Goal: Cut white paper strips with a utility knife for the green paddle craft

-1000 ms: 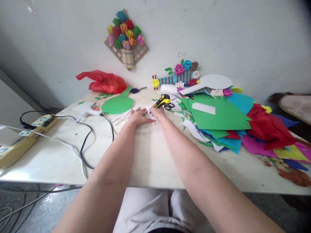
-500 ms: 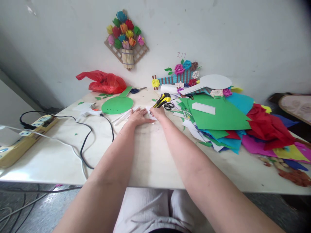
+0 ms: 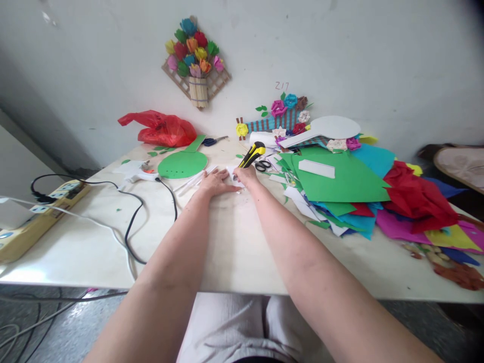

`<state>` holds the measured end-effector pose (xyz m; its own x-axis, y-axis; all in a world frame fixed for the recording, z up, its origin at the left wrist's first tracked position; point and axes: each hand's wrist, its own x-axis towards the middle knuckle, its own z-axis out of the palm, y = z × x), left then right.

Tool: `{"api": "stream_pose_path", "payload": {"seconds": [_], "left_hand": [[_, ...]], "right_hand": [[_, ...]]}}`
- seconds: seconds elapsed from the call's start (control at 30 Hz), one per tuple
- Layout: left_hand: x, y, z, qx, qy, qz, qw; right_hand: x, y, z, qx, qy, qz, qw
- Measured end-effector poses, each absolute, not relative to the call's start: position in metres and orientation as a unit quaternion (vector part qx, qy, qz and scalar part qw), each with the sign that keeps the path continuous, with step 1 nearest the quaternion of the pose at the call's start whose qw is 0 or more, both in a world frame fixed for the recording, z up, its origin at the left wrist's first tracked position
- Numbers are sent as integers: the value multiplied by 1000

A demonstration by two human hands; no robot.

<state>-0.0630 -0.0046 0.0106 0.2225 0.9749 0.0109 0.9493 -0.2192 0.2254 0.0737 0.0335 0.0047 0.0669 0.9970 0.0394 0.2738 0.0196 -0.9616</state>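
My right hand (image 3: 246, 176) grips a yellow and black utility knife (image 3: 252, 154), its handle leaning up and away to the right. The blade end is low against a white piece (image 3: 233, 172) on the table, mostly covered by my hands. Flat on the table, fingers spread, my left hand (image 3: 216, 182) presses beside that white piece. White strips (image 3: 192, 182) stick out to the left of my left hand. Black-handled scissors (image 3: 262, 165) lie just right of the knife.
A green paddle-shaped cutout (image 3: 183, 165), white glue gun (image 3: 141, 175), red plastic bag (image 3: 166, 129) and dark scissors (image 3: 215, 141) lie at left. Cords run to a power strip (image 3: 49, 214). Green sheets (image 3: 340, 184), red fabric-like sheets (image 3: 419, 196) and paper scraps pile up at right.
Both hands keep almost the same place. The knife handle has dipped very slightly toward me; everything else stays where it was.
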Motion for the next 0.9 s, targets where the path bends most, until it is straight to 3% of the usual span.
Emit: {"api": "stream_pose_path", "payload": {"seconds": [0.6,0.9], "left_hand": [[-62,-1,4,731,672,113,33],[-61,-5,11,762,641,65,63]], "right_hand": [[74,43,-4,-573,-564,383,456],[74,48,-8,-573,-575,375,449]]}}
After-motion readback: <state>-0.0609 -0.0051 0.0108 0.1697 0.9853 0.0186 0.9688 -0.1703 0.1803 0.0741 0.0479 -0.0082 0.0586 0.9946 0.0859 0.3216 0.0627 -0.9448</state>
